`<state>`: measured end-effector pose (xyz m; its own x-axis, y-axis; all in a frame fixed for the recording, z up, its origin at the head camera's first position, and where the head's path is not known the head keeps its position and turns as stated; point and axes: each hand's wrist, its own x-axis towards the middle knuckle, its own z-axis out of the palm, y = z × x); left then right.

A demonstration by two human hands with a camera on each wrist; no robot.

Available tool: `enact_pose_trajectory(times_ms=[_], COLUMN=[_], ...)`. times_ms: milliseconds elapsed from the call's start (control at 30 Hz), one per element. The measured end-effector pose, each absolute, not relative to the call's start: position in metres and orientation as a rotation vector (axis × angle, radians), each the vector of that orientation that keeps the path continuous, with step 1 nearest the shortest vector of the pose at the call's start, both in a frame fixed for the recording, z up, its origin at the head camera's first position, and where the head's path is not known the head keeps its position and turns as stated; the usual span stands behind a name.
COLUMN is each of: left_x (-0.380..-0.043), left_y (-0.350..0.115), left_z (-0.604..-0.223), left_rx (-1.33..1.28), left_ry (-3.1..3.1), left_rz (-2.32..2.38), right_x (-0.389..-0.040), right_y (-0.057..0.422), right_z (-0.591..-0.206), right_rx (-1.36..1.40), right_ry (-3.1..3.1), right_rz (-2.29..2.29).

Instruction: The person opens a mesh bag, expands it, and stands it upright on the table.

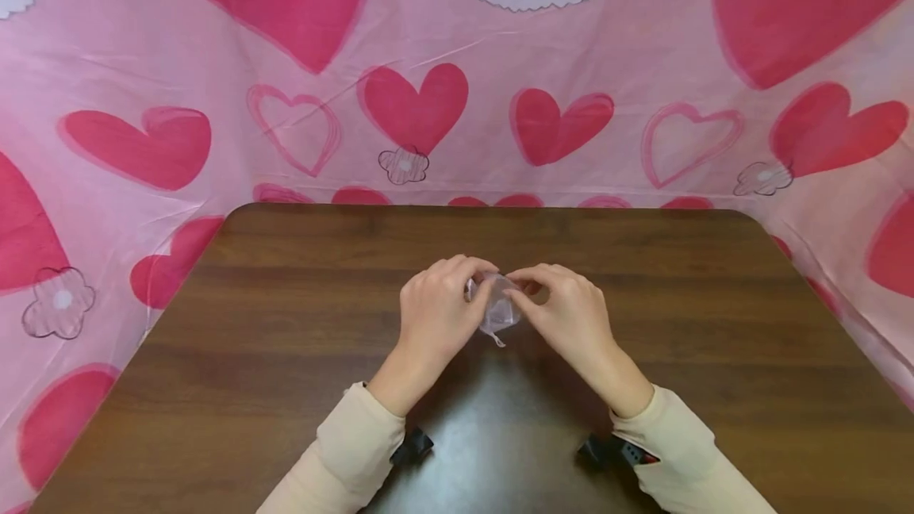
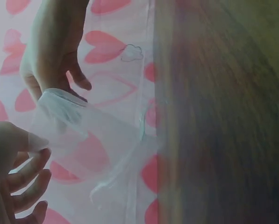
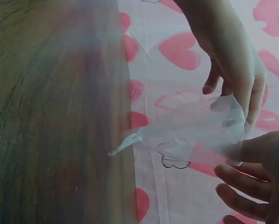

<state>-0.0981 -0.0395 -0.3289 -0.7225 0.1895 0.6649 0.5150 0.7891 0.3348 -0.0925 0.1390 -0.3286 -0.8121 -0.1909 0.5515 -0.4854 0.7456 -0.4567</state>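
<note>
Two cream sleeves [image 1: 357,443], over the near part of the table [image 1: 214,419], each with a black wrist device [image 1: 412,447] beneath; the devices might brush the table if the forearms dropped. Two bare hands, above the table's middle: left hand [image 1: 439,304], thumb and forefinger pinching the upper edge of a thin translucent bag [image 1: 502,311], remaining fingers apart from one another; right hand [image 1: 569,312], pinching the opposite side likewise, its other fingers loosely spread. One bag as named, suspended between them over the table's middle, wide edge uppermost, narrow end down; contents, if any, not discernible. Probable faults: slipping from one side, owing to a fingertip-only hold on flimsy material; tearing, should the pinches pull apart hard; folding shut, should they slacken. One whitish cord [image 1: 498,340], dangling from the narrow end toward the table, contact cannot be told; liable to snag or knot if bunched by stray fingers. One pink heart-printed cloth [image 1: 493,46], beyond the table's far edge; its pale ground could disguise the bag's rim, inviting a misplaced grip.
</note>
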Motion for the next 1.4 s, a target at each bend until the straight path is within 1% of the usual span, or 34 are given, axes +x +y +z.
enact_pose_trajectory(times_ms=[233, 467, 867, 1400], left_x=[-0.1015, -0.1052, -0.1027, -0.0984], left_y=[-0.0357, -0.0406, -0.0402, -0.0405], left_z=[-0.3357, -0.3321, -0.3279, -0.3305], left_rx=[-0.522, -0.496, -0.462, -0.495], left_ry=[-2.415, -2.418, -2.402, -2.403], left_rz=[-0.658, -0.601, -0.64, -0.612], right_x=[-0.0939, -0.0958, -0.0954, -0.0944], right_y=[0.1412, 0.1382, 0.1453, 0.1459], right_z=[-0.3281, -0.3275, -0.325, -0.3227], right_rx=[0.474, 0.498, 0.495, 0.507], right_ry=[-2.504, -2.483, -2.526, -2.443], right_rz=[0.796, 0.841, 0.8, 0.815])
